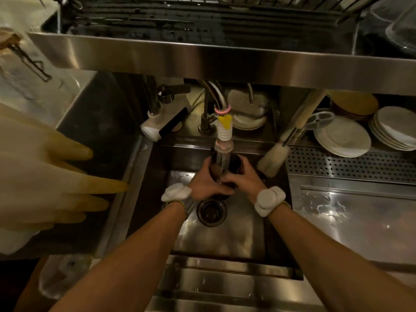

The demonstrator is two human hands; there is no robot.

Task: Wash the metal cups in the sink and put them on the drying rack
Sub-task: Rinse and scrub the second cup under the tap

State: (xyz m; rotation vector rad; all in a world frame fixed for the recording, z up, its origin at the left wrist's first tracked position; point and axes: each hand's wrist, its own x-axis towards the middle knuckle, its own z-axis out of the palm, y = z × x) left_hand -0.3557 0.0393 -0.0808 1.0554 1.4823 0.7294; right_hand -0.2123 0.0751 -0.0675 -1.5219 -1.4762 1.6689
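Both my hands are curled around one metal cup, which I hold upright over the sink, directly under the tap. My left hand wraps the cup's left side and lower part. My right hand grips it from the right, with fingers across the front. The cup looks dark in this dim, yellowish light, and its open mouth sits just below the tap nozzle, a white ribbed piece with a yellow tab and a pink ring above it. Water appears to run from the nozzle into the cup. I wear a padded white band on each wrist.

The sink is a deep stainless basin with a wet, shiny floor, and its round drain lies just below my hands. A bottle brush leans at the basin's right rear corner. To the right, the steel table is streaked with water, and behind it is a perforated panel. Beyond that panel white plates lie flat beside a taller stack of plates, and another plate stands behind the tap.

A broad steel shelf edge crosses above the sink. On top of it sits the drying rack, its dark wire rungs running along the top of the view. At the far left, pale rubber gloves with yellowed fingertips hang close to the camera, blurred, and point toward the basin.
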